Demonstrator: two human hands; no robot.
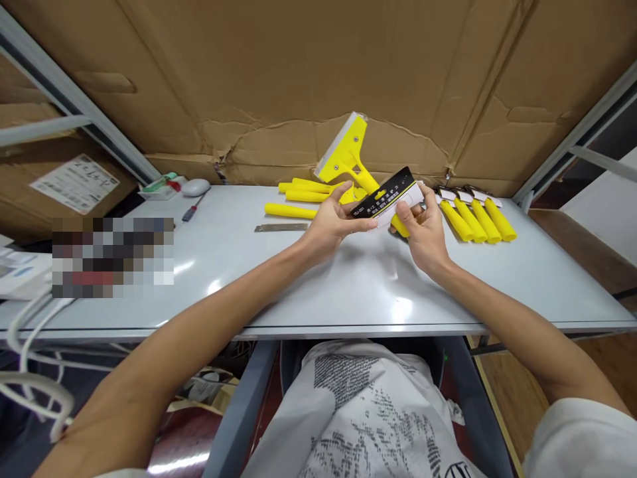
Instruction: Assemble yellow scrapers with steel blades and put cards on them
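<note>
A yellow scraper [354, 149] with a wide white-edged head is held tilted above the table, its head up and to the left. Across its handle lies a black and white cardboard label [385, 198] with a yellow-edged hanging hole. My left hand [328, 224] pinches the label's left end between thumb and fingers. My right hand [425, 229] is closed round the label's right end and the lower handle, thumb pressed on the front. Part of the handle is hidden behind the label.
Several yellow handles [298, 194] lie behind my left hand, near a flat metal blade strip [281, 227]. More labelled yellow scrapers [478, 219] rest in a row at right. A screwdriver [195, 207], a white mouse [196, 187] and a small tray [162, 187] stand left. Cardboard [308, 73] backs the table.
</note>
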